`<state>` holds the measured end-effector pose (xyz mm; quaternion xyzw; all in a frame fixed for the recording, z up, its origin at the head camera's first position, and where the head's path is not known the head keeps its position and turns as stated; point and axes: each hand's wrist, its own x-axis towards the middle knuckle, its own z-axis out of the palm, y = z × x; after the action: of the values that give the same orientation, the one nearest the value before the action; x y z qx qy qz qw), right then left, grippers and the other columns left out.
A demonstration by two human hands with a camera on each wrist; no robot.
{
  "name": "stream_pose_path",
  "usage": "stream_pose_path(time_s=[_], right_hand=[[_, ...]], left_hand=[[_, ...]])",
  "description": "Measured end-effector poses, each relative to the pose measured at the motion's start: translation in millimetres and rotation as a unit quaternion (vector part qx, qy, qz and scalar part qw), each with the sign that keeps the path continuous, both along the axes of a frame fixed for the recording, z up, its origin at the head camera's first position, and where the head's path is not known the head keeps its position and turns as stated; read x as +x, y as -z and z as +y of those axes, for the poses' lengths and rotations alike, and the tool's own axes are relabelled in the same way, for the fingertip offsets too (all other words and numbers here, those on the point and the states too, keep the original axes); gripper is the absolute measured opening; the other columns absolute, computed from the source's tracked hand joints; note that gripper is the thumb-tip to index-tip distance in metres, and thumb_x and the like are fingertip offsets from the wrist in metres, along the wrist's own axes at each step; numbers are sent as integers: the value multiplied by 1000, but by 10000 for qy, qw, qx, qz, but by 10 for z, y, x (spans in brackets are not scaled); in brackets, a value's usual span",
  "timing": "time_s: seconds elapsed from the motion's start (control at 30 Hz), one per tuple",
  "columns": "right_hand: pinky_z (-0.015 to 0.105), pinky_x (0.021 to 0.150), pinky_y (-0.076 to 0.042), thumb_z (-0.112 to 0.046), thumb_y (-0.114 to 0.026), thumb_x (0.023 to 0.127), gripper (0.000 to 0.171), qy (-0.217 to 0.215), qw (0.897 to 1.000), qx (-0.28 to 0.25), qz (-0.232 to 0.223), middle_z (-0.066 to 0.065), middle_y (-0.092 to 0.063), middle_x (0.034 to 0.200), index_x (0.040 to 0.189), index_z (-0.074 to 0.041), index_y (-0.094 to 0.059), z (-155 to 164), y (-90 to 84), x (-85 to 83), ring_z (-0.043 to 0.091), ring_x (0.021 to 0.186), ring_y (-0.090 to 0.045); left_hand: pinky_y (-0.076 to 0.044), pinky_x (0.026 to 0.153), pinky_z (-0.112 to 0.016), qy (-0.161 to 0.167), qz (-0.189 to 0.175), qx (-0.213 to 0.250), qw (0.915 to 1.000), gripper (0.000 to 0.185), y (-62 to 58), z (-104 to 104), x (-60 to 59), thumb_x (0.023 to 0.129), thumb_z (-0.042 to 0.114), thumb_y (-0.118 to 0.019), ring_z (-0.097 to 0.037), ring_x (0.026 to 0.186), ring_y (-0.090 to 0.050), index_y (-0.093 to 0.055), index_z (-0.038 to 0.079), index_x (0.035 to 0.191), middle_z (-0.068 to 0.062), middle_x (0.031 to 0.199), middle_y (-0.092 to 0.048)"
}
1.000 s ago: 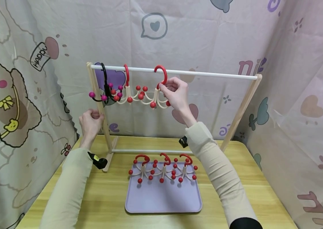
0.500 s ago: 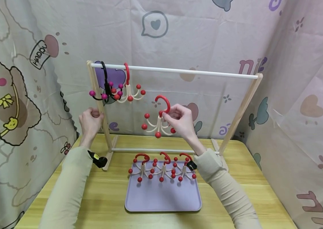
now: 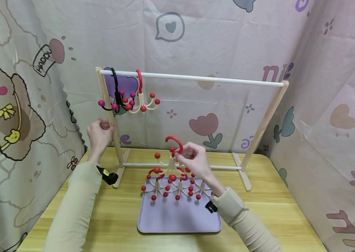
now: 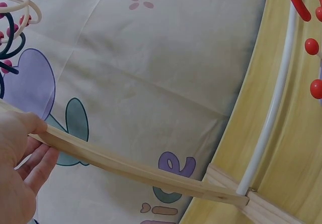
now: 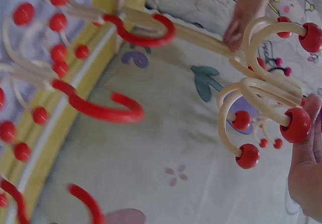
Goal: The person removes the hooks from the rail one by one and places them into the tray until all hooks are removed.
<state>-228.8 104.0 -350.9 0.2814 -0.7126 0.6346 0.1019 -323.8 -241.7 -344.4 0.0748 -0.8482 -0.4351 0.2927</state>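
Red-hooked, cream-armed hanger (image 3: pixel 170 157) with red ball tips sits pinched in the right hand (image 3: pixel 193 161), low over the far edge of the lilac tray (image 3: pixel 178 218), just above three like hangers (image 3: pixel 177 187) lying there; the left hand (image 3: pixel 99 133) grips the wooden rack's left post (image 3: pixel 111 122); two hangers hang on its white rail (image 3: pixel 196 78). Judged step: laying this hanger down; next calls for a free spot on the tray, then releasing.

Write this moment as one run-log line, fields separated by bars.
left hand: grips rack post | right hand: holds red hook hanger above purple tray | rail: two hangers
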Motion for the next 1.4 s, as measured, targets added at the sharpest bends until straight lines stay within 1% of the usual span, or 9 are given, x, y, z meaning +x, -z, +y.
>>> stream_pose_path(time_s=[0.1, 0.2, 0.37, 0.57, 0.73, 1.0, 1.13, 1.27, 1.4], right_hand=[[24, 63, -58, 3, -70, 87, 10, -23, 9998, 98, -163, 30, -73, 90, 94, 7, -66, -10, 124, 77, 20, 69, -72], [25, 65, -59, 2, -72, 87, 9, -111, 9994, 161, -270, 28, -74, 91, 95, 4, -68, -18, 244, 137, 24, 70, -73], [25, 66, -59, 3, -70, 87, 8, -368, 9988, 239, -206, 29, -73, 89, 95, 5, -68, -45, 412, 216, 15, 71, -72], [25, 65, -58, 0, -71, 87, 8, -546, 9965, 486, -416, 27, -74, 87, 94, 3, -69, -99, 597, 314, 3, 70, -69], [26, 61, -58, -3, -73, 87, 8, -724, 9942, 637, -468, 25, -74, 84, 92, 1, -69, -140, 762, 369, 1, 67, -67], [24, 55, -55, 0, -72, 86, 8, -1064, 9924, 463, -409, 27, -73, 80, 89, 4, -67, -189, 1041, 416, 0, 67, -68], [24, 55, -56, -2, -72, 88, 8, -1177, 9900, 457, -629, 29, -73, 82, 91, 4, -68, -212, 1145, 451, 3, 68, -69], [24, 58, -57, -3, -73, 88, 9, -1169, 9890, 462, -780, 29, -73, 85, 90, 5, -68, -235, 1235, 480, 6, 69, -71], [22, 56, -55, -6, -73, 88, 11, -1097, 9890, 515, -843, 28, -74, 86, 90, 4, -69, -254, 1317, 503, 4, 70, -71]], left_hand=[[-42, 72, -16, 6, -12, 7, 10000, 28, -6, 2, 1, 94, 15, -64, -23, 87, -66, -69, -2, 116, -20, 108, -75], [-43, 72, -17, 6, -46, 24, 10000, 28, -10, 0, 1, 94, 15, -64, -24, 88, -66, -69, -2, 116, -19, 108, -75], [-43, 73, -17, -15, -81, 38, 10000, 29, -6, -7, -2, 94, 17, -63, -26, 90, -67, -69, -2, 116, -19, 109, -75], [-42, 71, -15, -18, -114, 42, 9999, 30, -4, -9, -2, 95, 17, -62, -32, 95, -69, -68, -2, 118, -20, 111, -74], [-43, 70, -14, -45, -119, 55, 9999, 30, -12, -5, -1, 95, 16, -63, -30, 94, -69, -68, -2, 117, -20, 111, -74], [-43, 70, -14, -36, -107, 64, 9999, 28, -11, -3, -7, 94, 15, -63, -22, 87, -66, -69, -2, 116, -19, 109, -75], [-42, 69, -13, -61, -79, 48, 9999, 28, -6, 0, -10, 94, 15, -64, -19, 84, -65, -70, -2, 116, -19, 109, -75], [-42, 69, -14, -57, -56, 37, 10000, 28, -5, 3, -10, 93, 14, -64, -19, 84, -65, -69, -2, 116, -20, 109, -75], [-43, 69, -13, -49, -73, 59, 9999, 29, -7, 4, -5, 94, 15, -63, -19, 84, -64, -69, -2, 116, -20, 110, -75]])
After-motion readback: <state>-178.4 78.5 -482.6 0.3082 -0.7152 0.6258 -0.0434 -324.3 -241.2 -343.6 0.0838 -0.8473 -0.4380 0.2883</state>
